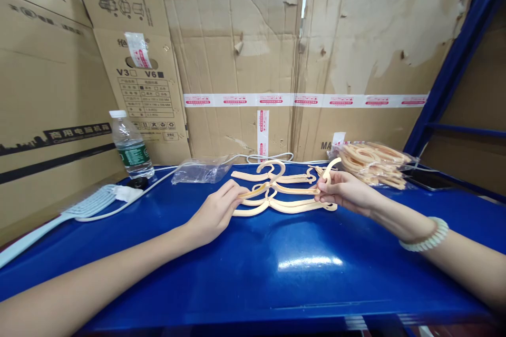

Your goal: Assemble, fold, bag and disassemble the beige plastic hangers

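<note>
A cream-coloured folding clothes hanger [294,189] is stretched between my two hands, just above the blue table [245,274]. My left hand [215,211] pinches its left arm between thumb and fingers. At the other end, my right hand [350,193] grips the tip of the right arm, where a curved piece sticks up above the fingers. More hangers of the same colour lie close by: one [253,176] behind the held one and one [294,208] in front of and below it. They overlap in view, so which hook belongs to which hanger is hard to tell.
A clear bag of hangers [369,160] lies at the right, beside a dark phone [429,180]. On the left are a water bottle [134,151], a pale blue hairbrush [91,201] and a white cable [136,202]. Crumpled clear plastic [201,170] rests before the cardboard wall [237,63].
</note>
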Demonstrator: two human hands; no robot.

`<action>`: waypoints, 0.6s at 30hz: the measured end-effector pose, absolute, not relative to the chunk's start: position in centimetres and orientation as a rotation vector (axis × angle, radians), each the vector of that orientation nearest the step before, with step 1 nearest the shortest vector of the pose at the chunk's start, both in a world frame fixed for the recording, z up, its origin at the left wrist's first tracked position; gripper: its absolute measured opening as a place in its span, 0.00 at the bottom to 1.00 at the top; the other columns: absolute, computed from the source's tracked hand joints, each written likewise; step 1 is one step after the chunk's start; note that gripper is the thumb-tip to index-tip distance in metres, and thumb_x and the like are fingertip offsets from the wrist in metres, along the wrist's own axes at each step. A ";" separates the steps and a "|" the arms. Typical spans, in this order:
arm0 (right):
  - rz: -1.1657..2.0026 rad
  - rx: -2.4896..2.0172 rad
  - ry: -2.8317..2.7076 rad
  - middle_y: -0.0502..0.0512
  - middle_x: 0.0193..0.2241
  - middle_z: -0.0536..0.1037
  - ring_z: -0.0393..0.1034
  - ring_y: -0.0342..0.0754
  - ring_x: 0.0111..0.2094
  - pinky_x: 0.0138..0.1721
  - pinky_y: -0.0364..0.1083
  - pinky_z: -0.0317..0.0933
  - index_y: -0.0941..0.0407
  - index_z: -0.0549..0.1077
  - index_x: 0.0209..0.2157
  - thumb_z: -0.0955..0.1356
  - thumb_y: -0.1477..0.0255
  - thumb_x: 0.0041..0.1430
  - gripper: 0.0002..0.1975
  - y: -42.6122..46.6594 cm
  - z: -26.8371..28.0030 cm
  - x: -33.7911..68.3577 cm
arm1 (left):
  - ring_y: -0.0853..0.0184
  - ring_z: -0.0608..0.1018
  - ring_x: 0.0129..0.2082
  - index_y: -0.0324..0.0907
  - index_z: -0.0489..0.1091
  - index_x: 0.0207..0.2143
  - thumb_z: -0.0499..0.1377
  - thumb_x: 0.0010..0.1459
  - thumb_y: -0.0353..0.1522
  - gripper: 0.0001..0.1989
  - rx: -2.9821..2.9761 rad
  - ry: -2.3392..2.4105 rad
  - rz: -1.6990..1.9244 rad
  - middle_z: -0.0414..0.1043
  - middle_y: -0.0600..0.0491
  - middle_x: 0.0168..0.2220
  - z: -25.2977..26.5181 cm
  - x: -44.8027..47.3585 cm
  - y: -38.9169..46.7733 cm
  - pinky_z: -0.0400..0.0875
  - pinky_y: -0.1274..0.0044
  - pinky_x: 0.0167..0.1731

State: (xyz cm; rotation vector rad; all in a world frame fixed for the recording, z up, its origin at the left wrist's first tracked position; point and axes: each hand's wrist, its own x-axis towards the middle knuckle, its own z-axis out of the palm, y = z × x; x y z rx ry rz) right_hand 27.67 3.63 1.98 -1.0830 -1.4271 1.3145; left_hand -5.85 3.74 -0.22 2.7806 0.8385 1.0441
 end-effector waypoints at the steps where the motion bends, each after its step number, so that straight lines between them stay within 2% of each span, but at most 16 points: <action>1: 1.314 -1.086 -1.403 0.52 0.25 0.76 0.76 0.46 0.27 0.32 0.42 0.74 0.57 0.67 0.25 0.77 0.76 0.46 0.15 3.6 1.9 27.6 | 0.67 0.72 0.41 0.41 0.64 0.48 0.46 0.68 0.27 0.11 2.774 0.844 1.040 0.65 0.49 0.42 -0.2 -5.8 3.7 0.68 0.75 0.42; 7: 1.247 -1.069 -1.358 0.51 0.22 0.74 0.75 0.46 0.25 0.30 0.42 0.73 0.57 0.67 0.26 0.78 0.74 0.46 0.15 3.6 1.9 27.2 | 0.67 0.72 0.42 0.41 0.64 0.51 0.45 0.69 0.29 0.12 2.727 0.946 1.011 0.67 0.50 0.42 -0.1 -5.8 3.6 0.68 0.74 0.43; 13: 1.288 -0.964 -1.308 0.51 0.26 0.75 0.75 0.44 0.28 0.28 0.37 0.71 0.57 0.71 0.33 0.79 0.70 0.45 0.17 3.6 2.3 27.1 | 0.66 0.75 0.39 0.41 0.63 0.49 0.49 0.68 0.31 0.10 2.791 0.983 0.988 0.70 0.50 0.41 0.3 -5.8 3.5 0.70 0.75 0.39; 18: 1.260 -0.958 -1.259 0.54 0.34 0.76 0.71 0.42 0.28 0.19 0.35 0.65 0.57 0.74 0.33 0.77 0.67 0.48 0.13 4.2 3.3 28.4 | 0.63 0.78 0.38 0.39 0.67 0.44 0.47 0.68 0.33 0.11 2.967 1.031 0.967 0.75 0.50 0.40 0.9 -6.2 3.9 0.71 0.72 0.37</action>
